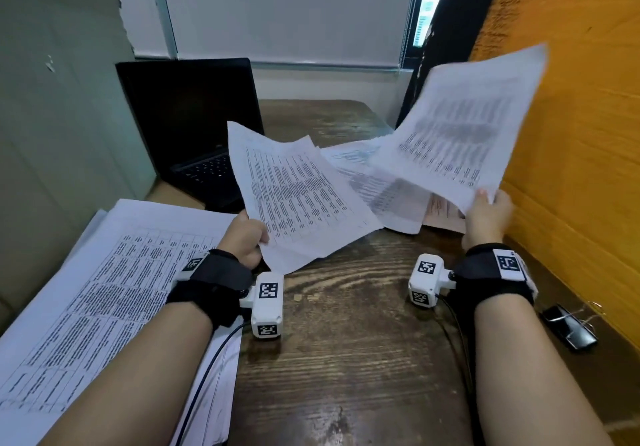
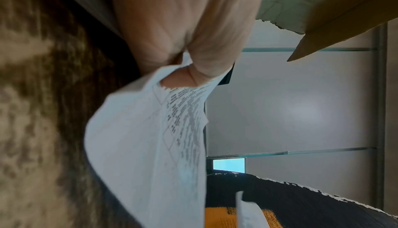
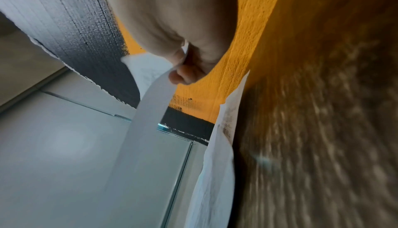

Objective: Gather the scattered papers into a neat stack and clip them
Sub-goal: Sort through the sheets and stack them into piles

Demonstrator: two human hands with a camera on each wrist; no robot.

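Observation:
My left hand [image 1: 247, 236] pinches the near left edge of a printed sheet [image 1: 298, 199] that slants up over the wooden desk [image 1: 346, 341]; the left wrist view shows the thumb [image 2: 206, 64] pressed on that sheet [image 2: 150, 138]. My right hand [image 1: 488, 215] pinches the lower corner of a second printed sheet [image 1: 464, 126], lifted high at the right; the right wrist view shows this sheet [image 3: 146, 121] between thumb and fingers. More sheets [image 1: 388, 189] lie flat behind. A large pile of papers [image 1: 104, 307] lies at the left. A black binder clip [image 1: 568, 326] sits at the right edge.
An open black laptop [image 1: 194, 126] stands at the back left, partly under the held sheet. An orange cardboard wall [image 1: 571, 133] closes the right side, a grey-green panel [image 1: 59, 99] the left. Bare wood lies between my forearms.

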